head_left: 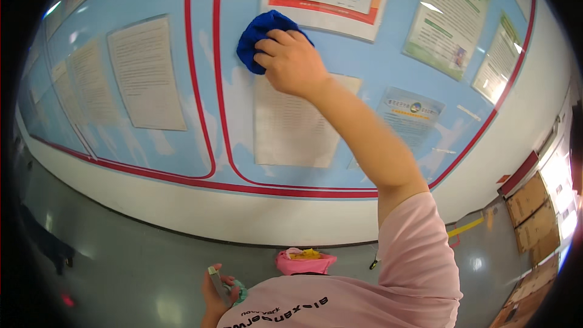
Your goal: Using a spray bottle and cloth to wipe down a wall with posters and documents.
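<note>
Your right hand (290, 61) presses a bunched blue cloth (262, 37) flat against the blue notice board (158, 152), fingers closed over it, the cloth showing above and left of your knuckles. Well below the board, your left hand (217, 294) is curled around a small grey object (217, 284)

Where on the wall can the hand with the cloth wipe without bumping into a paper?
The right hand presses a crumpled blue cloth on the glossy blue wall board. Free strips: between the red curved lines, and the bare white wall band below. Crowded: upper right, where posters sit close.
</note>
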A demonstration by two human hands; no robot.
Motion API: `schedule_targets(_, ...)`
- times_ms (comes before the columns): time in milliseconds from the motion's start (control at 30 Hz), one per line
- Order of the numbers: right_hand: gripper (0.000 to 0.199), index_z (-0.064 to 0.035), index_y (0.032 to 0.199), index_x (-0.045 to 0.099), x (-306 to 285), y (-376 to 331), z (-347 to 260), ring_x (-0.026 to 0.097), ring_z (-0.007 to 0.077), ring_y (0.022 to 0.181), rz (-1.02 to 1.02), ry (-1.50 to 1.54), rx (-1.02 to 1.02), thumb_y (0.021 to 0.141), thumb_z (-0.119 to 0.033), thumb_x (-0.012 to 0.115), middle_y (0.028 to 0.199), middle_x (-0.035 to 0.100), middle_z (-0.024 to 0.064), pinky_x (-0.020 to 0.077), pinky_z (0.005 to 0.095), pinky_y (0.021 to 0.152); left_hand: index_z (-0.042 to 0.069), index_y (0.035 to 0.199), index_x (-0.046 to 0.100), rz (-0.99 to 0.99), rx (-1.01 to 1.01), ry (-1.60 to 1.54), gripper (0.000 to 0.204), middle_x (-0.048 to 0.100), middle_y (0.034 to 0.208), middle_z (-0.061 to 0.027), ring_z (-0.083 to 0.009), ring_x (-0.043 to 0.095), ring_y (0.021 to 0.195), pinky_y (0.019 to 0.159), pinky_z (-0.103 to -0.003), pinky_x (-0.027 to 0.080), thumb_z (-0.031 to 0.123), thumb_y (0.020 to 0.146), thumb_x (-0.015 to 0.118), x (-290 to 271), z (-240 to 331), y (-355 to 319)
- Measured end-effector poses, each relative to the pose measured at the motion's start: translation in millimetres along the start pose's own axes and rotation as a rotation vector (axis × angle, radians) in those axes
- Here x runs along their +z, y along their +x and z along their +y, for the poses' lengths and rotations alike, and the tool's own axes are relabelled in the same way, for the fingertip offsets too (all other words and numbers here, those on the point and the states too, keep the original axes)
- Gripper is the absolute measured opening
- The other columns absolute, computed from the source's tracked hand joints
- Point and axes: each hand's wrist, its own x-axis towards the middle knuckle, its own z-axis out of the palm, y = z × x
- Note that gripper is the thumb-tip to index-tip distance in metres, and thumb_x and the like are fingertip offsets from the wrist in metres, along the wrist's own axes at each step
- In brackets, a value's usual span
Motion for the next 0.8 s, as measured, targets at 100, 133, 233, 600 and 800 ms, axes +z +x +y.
schedule_targets(100, 0.02, -0.013, 0.079, 0.064, -27.7, -26.8, 35.7, 0.051, 0.0199, 0.095, 0.048, -0.051, -0.045, 0.06, -0.009, 0.059, 0.095, 0.059, -0.0011, 0.0406, 0.0334, 0.08, 0.004, 0.116, 0.042, -0.033, 0.07, 0.078, 0.063, 0.056, 0.066, -0.0046, -0.0168, 0.06, 0.068, 0.067, -0.031, 0.05, 0.003, 0.059, 0.068, 5.0, 13.2, 4.8)
schedule_targets(133, 0.018, -0.0125, 0.077, 0.063, -40.6, -40.2, 47.9, 0.052, 0.02, 0.09, 0.099, -0.084, -0.087, 0.06, -0.01, 0.06, 0.092, 0.059, -0.0013, 0.041, 0.033, 0.077, 0.004, 0.116, 0.042, -0.044, 0.076, 0.078, 0.063, 0.056, 0.066, -0.0046, -0.0168, 0.06, 0.068, 0.067, -0.031, 0.05, 0.003, 0.059, 0.068, 7.6, 14.3, 6.6)
schedule_targets(233, 0.028, -0.0135, 0.084, 0.064, -75.8, -103.6, 76.3, 0.053, 0.0216, 0.087, 0.118, -0.222, 0.05, 0.056, -0.007, 0.062, 0.093, 0.059, -0.0009, 0.042, 0.0349, 0.074, 0.005, 0.116, 0.042, -0.051, 0.094, 0.098, 0.063, 0.055, 0.065, -0.0047, -0.0164, 0.06, 0.065, 0.067, -0.031, 0.05, 0.003, 0.059, 0.067, 14.1, 12.0, 10.1)
schedule_targets(600, 0.031, -0.0088, 0.094, 0.06, -16.0, -249.7, -46.6, 0.052, 0.0292, 0.081, -0.075, -0.237, 0.602, 0.063, -0.011, 0.062, 0.099, 0.052, 0.0113, 0.0421, 0.0397, 0.067, 0.003, 0.117, 0.043, -0.182, 0.094, 0.162, 0.063, 0.056, 0.068, -0.0055, -0.016, 0.059, 0.066, 0.065, -0.029, 0.049, 0.007, 0.06, 0.07, 34.9, 19.3, 20.2)
schedule_targets(800, 0.025, -0.008, 0.092, 0.062, -3.8, -357.0, -126.7, 0.051, 0.027, 0.087, -0.825, 0.169, 0.491, 0.069, -0.013, 0.056, 0.091, 0.052, 0.0092, 0.0428, 0.0392, 0.079, 0.003, 0.118, 0.042, -0.156, 0.068, 0.1, 0.065, 0.057, 0.068, -0.005, -0.0157, 0.06, 0.068, 0.065, -0.029, 0.049, 0.011, 0.06, 0.071, 39.1, 19.0, 11.5)
